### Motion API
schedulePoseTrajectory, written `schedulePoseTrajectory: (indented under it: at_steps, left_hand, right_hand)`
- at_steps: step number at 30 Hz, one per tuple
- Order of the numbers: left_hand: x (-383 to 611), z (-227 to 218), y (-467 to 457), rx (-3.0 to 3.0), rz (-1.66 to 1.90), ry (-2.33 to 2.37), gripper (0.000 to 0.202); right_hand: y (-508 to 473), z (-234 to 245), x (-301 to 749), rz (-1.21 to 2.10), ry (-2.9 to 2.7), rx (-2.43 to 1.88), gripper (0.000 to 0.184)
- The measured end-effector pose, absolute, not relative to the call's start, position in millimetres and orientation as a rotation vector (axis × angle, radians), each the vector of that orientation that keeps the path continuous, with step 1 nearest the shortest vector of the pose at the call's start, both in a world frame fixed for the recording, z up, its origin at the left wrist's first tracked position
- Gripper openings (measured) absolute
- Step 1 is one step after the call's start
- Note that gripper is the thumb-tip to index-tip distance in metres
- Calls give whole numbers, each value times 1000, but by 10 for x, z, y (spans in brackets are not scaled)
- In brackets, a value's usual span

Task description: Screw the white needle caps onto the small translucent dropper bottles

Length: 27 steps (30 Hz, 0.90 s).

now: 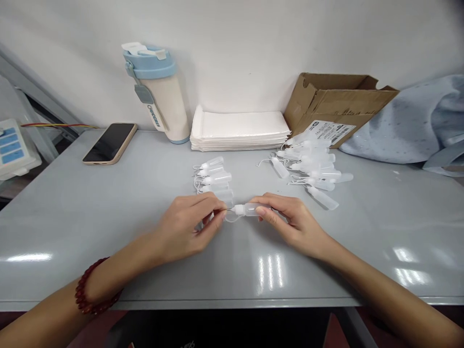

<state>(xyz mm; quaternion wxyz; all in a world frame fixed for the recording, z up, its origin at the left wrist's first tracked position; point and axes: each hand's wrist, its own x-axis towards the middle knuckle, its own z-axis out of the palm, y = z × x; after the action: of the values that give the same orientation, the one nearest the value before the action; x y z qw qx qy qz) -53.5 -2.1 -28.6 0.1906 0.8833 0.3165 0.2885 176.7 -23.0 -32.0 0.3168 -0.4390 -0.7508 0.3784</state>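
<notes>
A small translucent squeeze bottle (250, 209) with a white collar and thin nozzle lies sideways between my hands, just above the table. My right hand (290, 220) grips its body between thumb and fingers. At the nozzle end, my left hand (194, 220) is pinched closed on the tip; the fingers hide whatever cap is there. A thin white tether (234, 219) loops from the collar towards my left fingertips. Beyond my left hand, several similar bottles (216, 178) lie in a row, nozzles to the left. To the right is a loose pile of more bottles (311, 162).
Along the wall stand a cream tumbler (170, 104) with a blue lid, a stack of white padded envelopes (239, 126) and an open cardboard box (337, 104). A phone (110, 142) lies left on the grey table (152, 285). A pale blue cloth bag (406, 121) rests at right.
</notes>
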Motion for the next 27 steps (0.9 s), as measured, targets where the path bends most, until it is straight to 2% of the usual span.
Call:
schedulePoseTrajectory:
  at_steps: [7,14,21,27]
  left_hand:
    - [-575,-305,20,2562,927,946,9]
    - [-612,-296,50,2702,819,965,10]
    - [-768,-154,180,2522,662,1229,15]
    - [-758,-116,240,2354,593,1368,18]
  right_hand:
    - [-206,-336,1764,975,-1927,-1206,24]
    - [-210,-356,1735,1090,-1891,-1221,25]
    - [-213,-415,1749,1145,-1852,-1181,41]
    - [-220,-415,1720,1172,-1936,-1188,47]
